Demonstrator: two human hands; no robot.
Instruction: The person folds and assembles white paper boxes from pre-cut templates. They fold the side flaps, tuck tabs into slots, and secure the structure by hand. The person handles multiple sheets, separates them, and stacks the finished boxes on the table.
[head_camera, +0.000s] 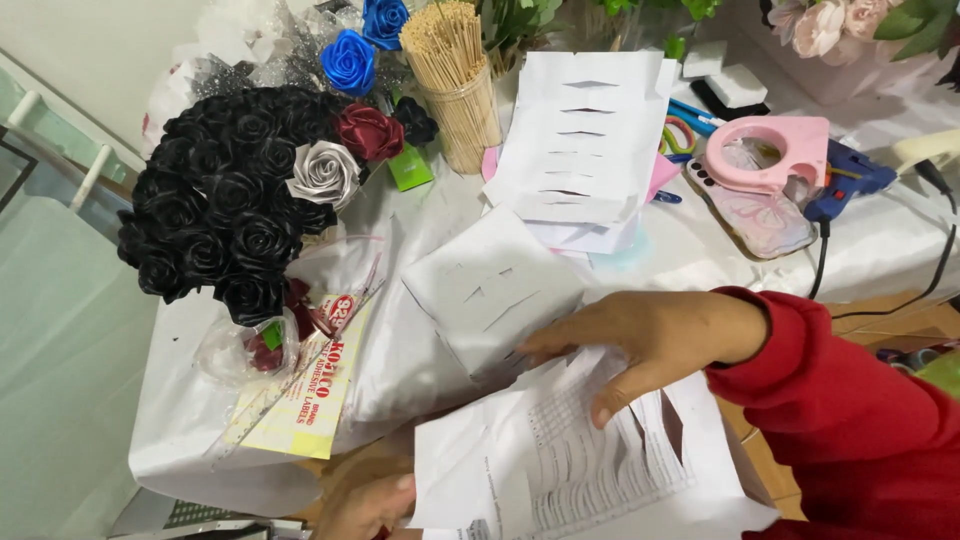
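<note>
- We see the right hand (640, 340), in a red sleeve, at the lower centre of the frame, lying flat with fingers spread on a white printed paper sheet with cut slits (590, 460).
- The left hand (365, 505) is at the bottom edge, its fingers closed on the lower left edge of the same sheet.
- Just above the sheet lies a folded white paper with slits (490, 290).
- In the upper left stands a bouquet of black fabric roses (220, 200).
- A clear jar of thin wooden sticks (455, 80) stands at the upper centre.
- A pink tape dispenser (775, 150) and a blue glue gun (845, 175) lie in the upper right.
</note>
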